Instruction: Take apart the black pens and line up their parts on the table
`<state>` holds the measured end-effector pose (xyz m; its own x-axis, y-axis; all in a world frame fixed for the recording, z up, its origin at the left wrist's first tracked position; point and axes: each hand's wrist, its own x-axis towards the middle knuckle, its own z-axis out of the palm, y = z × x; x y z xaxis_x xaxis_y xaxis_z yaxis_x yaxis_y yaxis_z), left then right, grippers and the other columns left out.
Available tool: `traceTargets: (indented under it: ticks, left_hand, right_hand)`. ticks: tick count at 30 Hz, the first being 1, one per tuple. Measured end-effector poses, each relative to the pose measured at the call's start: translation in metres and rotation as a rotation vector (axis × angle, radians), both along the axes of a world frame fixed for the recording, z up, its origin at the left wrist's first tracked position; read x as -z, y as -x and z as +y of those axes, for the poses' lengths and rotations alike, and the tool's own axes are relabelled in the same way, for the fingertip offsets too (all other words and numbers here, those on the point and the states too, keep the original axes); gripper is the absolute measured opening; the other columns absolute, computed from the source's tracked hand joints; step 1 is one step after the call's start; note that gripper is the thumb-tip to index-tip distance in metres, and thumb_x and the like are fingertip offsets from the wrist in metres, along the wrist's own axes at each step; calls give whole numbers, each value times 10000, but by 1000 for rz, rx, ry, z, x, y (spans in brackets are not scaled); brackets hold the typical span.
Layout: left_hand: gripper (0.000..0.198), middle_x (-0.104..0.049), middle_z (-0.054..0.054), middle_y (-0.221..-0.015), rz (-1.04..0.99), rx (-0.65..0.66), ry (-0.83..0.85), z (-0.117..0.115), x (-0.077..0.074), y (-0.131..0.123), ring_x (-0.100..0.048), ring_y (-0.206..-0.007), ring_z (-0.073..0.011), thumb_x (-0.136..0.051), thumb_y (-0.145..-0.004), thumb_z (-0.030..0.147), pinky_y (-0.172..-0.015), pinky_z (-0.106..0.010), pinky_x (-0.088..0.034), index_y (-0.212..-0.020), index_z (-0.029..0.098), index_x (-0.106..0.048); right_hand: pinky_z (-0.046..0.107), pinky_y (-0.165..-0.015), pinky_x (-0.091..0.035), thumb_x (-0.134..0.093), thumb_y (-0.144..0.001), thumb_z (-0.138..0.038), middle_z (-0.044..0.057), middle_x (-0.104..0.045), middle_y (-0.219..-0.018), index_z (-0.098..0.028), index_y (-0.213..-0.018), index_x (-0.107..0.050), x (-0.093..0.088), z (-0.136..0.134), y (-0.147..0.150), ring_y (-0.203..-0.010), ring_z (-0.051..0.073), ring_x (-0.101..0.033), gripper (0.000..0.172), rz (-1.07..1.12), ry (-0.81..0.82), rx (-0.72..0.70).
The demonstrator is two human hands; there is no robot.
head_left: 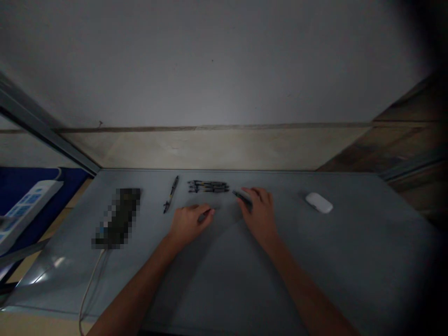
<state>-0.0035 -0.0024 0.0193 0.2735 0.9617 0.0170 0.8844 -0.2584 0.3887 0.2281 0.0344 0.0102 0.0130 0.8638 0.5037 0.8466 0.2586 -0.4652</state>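
Note:
My left hand (192, 221) hovers low over the grey table with thumb and fingers pinched together. Something small and thin sits in that pinch, too dark and blurred to name. Opposite it, my right hand (259, 212) grips a dark pen piece (242, 198) between thumb and fingers, its end pointing left. Just beyond and between both hands lies a row of several black pens (209, 187), side by side and pointing left to right. Another pen (171, 194) lies alone at a slant, behind and left of my left hand.
On the table (224, 280), a white rounded case (318, 203) lies to the right. A dark blurred-out object (119, 218) is at the left, with a pale cable (90, 280) running to the front edge. A wall stands behind; a white power strip (30, 205) lies beyond the left edge.

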Motion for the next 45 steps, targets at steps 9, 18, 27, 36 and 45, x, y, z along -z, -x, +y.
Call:
traceTargets:
  ticks: [9, 18, 27, 36, 45]
  left_hand:
    - [393, -866, -42, -968, 6, -11, -25, 3, 2, 3, -801, -815, -233, -483, -1130, 439, -689, -290, -512, -1089, 262, -831]
    - [398, -863, -54, -983, 20, -22, -24, 3, -3, 4, -801, -849, -241, -485, -1138, 442, -707, -290, -529, -1110, 257, -835]
    - [412, -856, -69, -982, 31, -16, -4, 1, -8, 2, -787, -842, -252, -470, -1151, 437, -717, -301, -524, -1132, 247, -835]
    - [299, -872, -98, -1092, -15, 97, 21, -3, -8, -2, -829, -959, -269, -496, -1103, 271, -820, -349, -611, -1199, 252, -778]
    - [329, -864, -114, -1216, -8, 162, 35, -12, 1, -14, -841, -1027, -291, -577, -1122, 402, -818, -364, -649, -1398, 255, -678]
  right_hand:
    - [361, -808, -482, -479, -877, -368, 36, -656, -935, -253, -994, -624, 6, 7, -6, -877, 193, -606, 219, 143, 110, -216]
    - [327, -834, -500, -518, -888, -325, 9, -668, -960, -285, -1012, -636, -13, -6, 5, -925, 169, -609, 176, 192, 38, -479]
    - [343, -832, -504, -510, -895, -313, 20, -669, -974, -276, -1014, -648, -13, -6, 5, -928, 175, -607, 186, 185, 29, -475]
    - [294, -843, -490, -544, -884, -282, -8, -667, -980, -290, -1042, -637, -7, -12, 15, -935, 140, -593, 184, 199, 78, -567]
    - [263, -667, -479, -543, -871, -389, 2, -648, -780, -243, -867, -640, -4, -19, 21, -728, 146, -608, 175, 251, 224, -614]
